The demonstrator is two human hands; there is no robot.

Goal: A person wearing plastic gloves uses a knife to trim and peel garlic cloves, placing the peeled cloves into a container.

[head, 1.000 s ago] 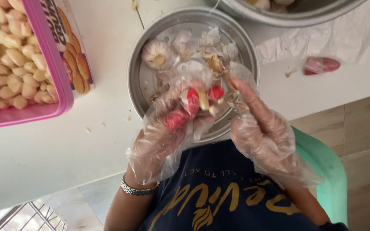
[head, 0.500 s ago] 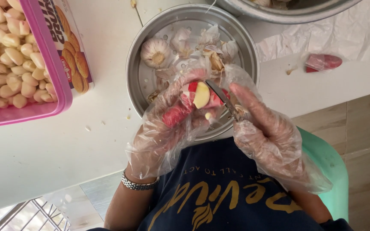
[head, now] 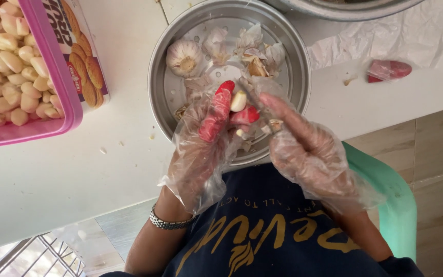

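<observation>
A pale garlic clove [head: 238,100] is pinched between the red-tipped fingers of the left hand [head: 206,138], held just above the near side of a round metal pan [head: 160,87]. The right hand [head: 303,146] is closed around a thin blade [head: 255,100] whose tip meets the clove; both hands wear loose clear plastic gloves. In the pan behind the clove lie a whole garlic bulb [head: 184,55] and a heap of papery skins [head: 255,48], with more scraps under the fingers. The pan sits on a white counter [head: 78,174], its near rim over the edge above the person's dark blue shirt [head: 262,236]. To the left stands a pink tub [head: 52,66] filled with peeled cloves [head: 6,61]. To the right, on the counter, lie crumpled clear plastic [head: 385,36] and a small red piece [head: 388,69] in wrap. A metal bracelet [head: 170,221] circles the left wrist, and a green chair [head: 390,200] shows behind the right arm.
</observation>
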